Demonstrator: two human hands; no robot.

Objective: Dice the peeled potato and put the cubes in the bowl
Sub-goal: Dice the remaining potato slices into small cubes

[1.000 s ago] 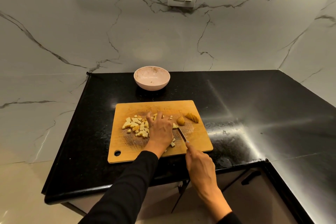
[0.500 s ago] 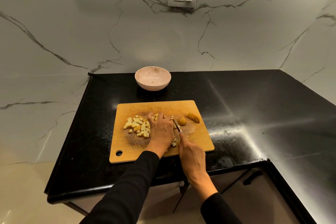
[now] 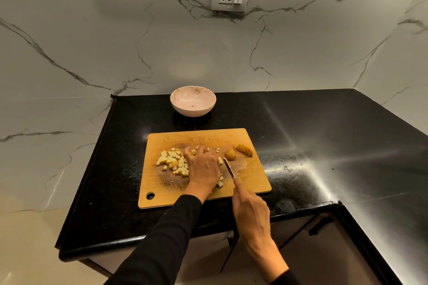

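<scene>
The left hand [image 3: 203, 166] is laid palm-down on the wooden cutting board [image 3: 252, 180], its fingers bent over the potato pieces beneath it, probably to steady them for the cut, though whether anything is pinched cannot be told. The right hand [image 3: 251, 206] is wrapped round the handle of the knife [image 3: 229, 168], the blade angled just beside the left hand. Diced cubes [image 3: 172, 161] are heaped on the board's left, two uncut chunks [image 3: 239, 152] are left at the right, and the bowl [image 3: 193, 100] is waiting on the counter [image 3: 324, 136] behind, apparently still without cubes.
</scene>
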